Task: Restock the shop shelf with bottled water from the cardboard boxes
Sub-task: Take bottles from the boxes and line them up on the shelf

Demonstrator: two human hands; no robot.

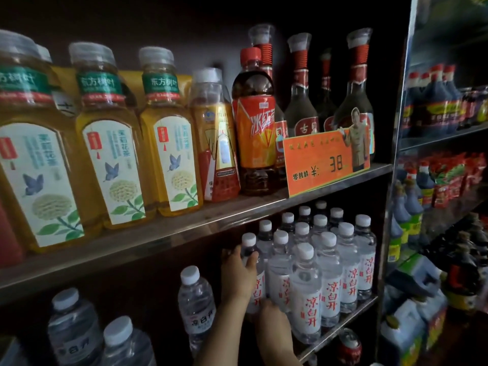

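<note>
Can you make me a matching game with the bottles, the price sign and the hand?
Things:
1. yellow tea bottles with green labels
2. orange price sign
3. small clear water bottles with white caps
4. left hand

Places:
A. grouped on the lower shelf
B. upper shelf, left side
C. touching the leftmost bottle of the group
D. upper shelf edge, before clear red-necked bottles

Pairs: 1-B, 2-D, 3-A, 4-C

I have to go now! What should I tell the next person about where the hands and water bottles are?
Left hand grips the leftmost water bottle of the packed group on the lower shelf.
Right hand touches that bottle's base.
Done: rows of red-lettered water bottles fill the shelf's right end.
Left: a gap separates them from the loose bottles farther left. No cardboard boxes in view.
</note>
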